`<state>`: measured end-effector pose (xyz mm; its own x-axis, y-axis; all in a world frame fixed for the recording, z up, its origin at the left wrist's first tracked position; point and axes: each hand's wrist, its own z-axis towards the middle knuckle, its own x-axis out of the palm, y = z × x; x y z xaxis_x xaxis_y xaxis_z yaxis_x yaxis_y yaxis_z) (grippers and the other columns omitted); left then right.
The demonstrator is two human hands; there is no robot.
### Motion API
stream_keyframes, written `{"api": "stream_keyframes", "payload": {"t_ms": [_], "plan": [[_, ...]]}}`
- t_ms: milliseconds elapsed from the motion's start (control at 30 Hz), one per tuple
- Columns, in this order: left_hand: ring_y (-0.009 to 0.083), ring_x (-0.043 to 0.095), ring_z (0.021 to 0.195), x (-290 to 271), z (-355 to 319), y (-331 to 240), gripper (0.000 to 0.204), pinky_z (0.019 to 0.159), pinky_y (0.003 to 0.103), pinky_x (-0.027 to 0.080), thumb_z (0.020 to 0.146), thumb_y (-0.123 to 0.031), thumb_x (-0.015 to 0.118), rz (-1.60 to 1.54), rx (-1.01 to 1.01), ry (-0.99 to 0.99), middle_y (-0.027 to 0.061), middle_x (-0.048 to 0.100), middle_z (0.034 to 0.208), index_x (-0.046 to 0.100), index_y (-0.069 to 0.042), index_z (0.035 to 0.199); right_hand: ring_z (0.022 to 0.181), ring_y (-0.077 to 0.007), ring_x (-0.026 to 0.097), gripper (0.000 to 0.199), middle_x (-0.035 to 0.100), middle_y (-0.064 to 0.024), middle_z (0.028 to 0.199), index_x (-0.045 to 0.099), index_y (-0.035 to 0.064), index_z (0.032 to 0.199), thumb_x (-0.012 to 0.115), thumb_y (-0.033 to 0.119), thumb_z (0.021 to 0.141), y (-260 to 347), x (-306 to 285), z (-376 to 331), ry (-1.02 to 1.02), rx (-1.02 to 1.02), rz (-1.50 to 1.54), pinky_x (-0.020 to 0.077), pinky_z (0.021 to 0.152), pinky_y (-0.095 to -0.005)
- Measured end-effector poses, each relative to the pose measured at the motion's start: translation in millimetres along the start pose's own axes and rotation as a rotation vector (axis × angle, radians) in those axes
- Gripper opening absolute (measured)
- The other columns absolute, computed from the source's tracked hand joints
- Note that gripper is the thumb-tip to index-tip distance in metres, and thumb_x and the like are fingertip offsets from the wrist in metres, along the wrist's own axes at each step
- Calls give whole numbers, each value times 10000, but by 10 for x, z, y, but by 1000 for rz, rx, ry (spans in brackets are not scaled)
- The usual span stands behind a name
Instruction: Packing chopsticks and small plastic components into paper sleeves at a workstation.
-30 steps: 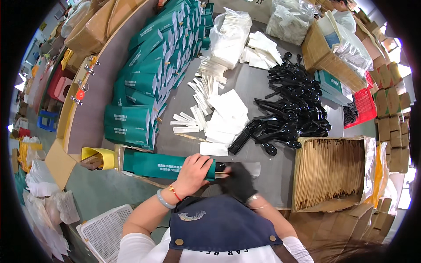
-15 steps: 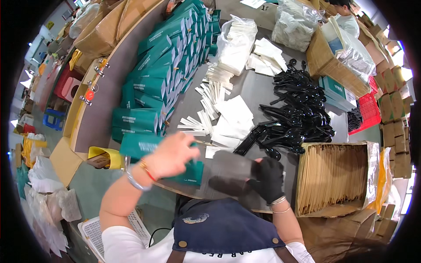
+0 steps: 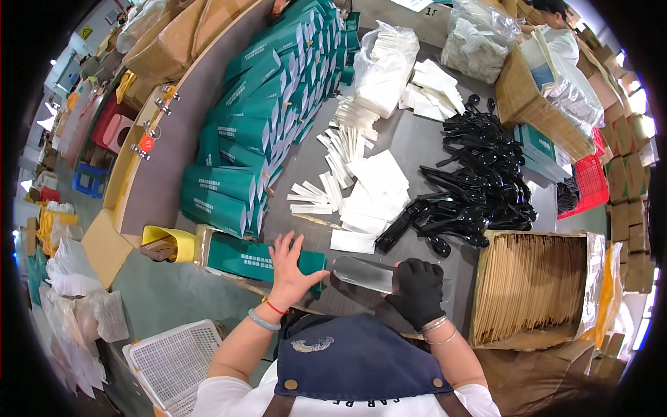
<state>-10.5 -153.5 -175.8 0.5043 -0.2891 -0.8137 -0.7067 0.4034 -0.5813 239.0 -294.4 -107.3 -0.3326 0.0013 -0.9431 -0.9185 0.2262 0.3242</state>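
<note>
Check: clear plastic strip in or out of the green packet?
Out: the strip, in the right hand, shows its rounded end beside the packet.

Grn pkt [image 3: 238, 258], wht-lettered; blk glove [image 3: 419, 290]; blk spoons [image 3: 479, 182]

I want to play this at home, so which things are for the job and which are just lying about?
For the job, it seems: clear plastic strip in the gloved right hand, green sleeve by the left hand, black spoons, white packets.
Just lying about, probably: blue stool, white basket, red basket.
</note>
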Motion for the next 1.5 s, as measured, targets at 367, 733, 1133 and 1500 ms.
{"api": "stream_keyframes", "payload": {"t_ms": [367,733,1133,1500], "plan": [[392,405,1303,-160,330,25,712,1107,502,291,702,-297,826,-53,94,96,199,491,1356,545,3,1283,1068,-322,540,586,598,-123,1086,610,97,1132,810,393,667,453,470,309,-128,-277,378,393,919,-438],[289,556,881,-102,1184,360,88,793,416,446,766,-125,714,249,449,-9,63,585,862,636,-96,796,981,-267,601,265,628,-138,999,612,-35,1035,702,163,885,-2121,103,-1484,-910,860,154,473,887,-344],[328,548,878,128,759,-320,211,764,418,457,766,-121,739,71,422,208,116,543,894,581,-81,900,992,-391,629,356,655,-256,1088,641,-76,1068,551,253,967,-2339,107,-1776,-532,1047,-93,491,854,-404],[333,574,846,153,834,-414,307,739,428,465,694,-136,795,85,314,346,111,578,833,554,-68,873,777,-292,621,152,614,-152,850,632,8,1007,631,77,872,-1065,135,-513,-597,463,440,494,686,-380]]}}
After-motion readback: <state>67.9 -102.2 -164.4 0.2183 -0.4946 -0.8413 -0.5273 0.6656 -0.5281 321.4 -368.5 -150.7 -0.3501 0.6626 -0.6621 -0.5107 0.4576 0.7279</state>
